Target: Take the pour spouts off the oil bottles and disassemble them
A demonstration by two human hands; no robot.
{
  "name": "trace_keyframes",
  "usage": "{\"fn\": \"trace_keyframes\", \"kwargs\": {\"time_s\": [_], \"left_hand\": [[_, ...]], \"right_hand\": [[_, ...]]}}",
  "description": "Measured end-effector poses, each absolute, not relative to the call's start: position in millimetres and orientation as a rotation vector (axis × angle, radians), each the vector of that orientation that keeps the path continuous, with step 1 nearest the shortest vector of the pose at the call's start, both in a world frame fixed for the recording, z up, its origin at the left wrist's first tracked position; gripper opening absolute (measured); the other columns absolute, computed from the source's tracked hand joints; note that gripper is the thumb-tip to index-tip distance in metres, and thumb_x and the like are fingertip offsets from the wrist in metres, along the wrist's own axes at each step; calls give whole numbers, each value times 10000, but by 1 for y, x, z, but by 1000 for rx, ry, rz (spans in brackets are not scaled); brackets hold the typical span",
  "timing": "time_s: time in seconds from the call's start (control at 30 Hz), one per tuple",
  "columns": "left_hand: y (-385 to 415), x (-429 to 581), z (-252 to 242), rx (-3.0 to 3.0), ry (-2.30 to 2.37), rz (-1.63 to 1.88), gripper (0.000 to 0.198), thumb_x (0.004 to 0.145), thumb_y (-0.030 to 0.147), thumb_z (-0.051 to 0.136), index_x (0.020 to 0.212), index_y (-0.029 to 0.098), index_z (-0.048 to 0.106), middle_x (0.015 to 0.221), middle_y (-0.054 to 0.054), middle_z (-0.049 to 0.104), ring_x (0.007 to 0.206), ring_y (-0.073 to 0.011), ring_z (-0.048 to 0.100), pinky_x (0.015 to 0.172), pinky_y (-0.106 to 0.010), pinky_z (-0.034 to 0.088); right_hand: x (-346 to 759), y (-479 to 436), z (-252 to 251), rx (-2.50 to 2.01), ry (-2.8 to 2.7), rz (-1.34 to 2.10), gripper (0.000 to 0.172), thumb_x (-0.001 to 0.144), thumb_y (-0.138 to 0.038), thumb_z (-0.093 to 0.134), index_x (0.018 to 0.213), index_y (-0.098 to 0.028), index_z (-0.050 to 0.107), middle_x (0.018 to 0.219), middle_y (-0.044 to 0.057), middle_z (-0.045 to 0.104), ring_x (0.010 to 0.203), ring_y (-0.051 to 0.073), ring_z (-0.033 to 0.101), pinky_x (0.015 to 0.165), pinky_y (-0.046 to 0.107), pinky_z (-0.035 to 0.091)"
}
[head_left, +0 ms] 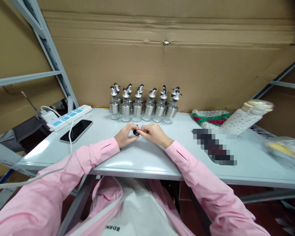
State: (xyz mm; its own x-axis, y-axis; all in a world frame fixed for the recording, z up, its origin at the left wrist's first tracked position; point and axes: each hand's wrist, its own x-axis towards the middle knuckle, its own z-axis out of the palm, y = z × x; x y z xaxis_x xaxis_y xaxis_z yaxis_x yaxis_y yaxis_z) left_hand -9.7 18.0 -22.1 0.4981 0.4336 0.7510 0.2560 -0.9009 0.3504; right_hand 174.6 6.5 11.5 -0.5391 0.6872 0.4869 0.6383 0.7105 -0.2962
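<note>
Head view: black part (136,132) is pinched in the half-curled left hand (125,135), probably steadied for the right hand (154,133), curled against it, grip unclear; bottles (137,108) are parked far, likely for elbow room.

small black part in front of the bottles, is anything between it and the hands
Nothing visible is in the way: the left hand holds the small black part between thumb and fingers, and the right hand has its fingertips at it. The glass bottles stand beyond both hands, not between.
</note>
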Motion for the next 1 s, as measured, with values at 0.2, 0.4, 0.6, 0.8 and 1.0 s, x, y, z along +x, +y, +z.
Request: {"fn": "trace_keyframes", "kwargs": {"time_s": [0.2,0.4,0.6,0.8,1.0], "left_hand": [[18,-10,-17,2626,555,1431,171,780,198,598,893,172,473,948,-65,528,908,-153,542,799,-328,476],[20,-12,-19,2634,620,1382,132,790,230,591,863,174,497,967,-69,528,936,-163,546,830,-350,473],[14,-11,-15,2680,583,1282,221,798,182,550,1007,174,482,1158,-127,505,1123,-207,495,945,-414,426],[16,-10,-15,2570,620,1395,419,825,205,493,1212,214,332,1347,-159,331,1165,-217,457,845,-372,482],[30,-19,-15,2583,979,1484,338,816,339,552,1094,183,440,1101,-85,461,727,-106,546,788,-334,460]], "right_hand": [[178,7,14,-1116,-2225,217,259,773,-423,579,782,-164,584,611,-14,584,538,87,497,551,197,329],[177,6,13,-1111,-2231,280,270,753,-408,604,854,-159,590,702,18,632,617,114,560,608,217,392],[178,10,7,-1040,-2197,301,285,778,-309,563,1025,-165,551,789,32,629,682,132,576,642,239,431],[181,15,5,-986,-2171,293,341,754,-159,505,1096,-170,496,869,45,618,738,144,580,673,247,446],[184,16,7,-930,-2243,223,310,737,-144,512,1044,-175,541,871,44,627,756,150,573,710,253,437]]}}
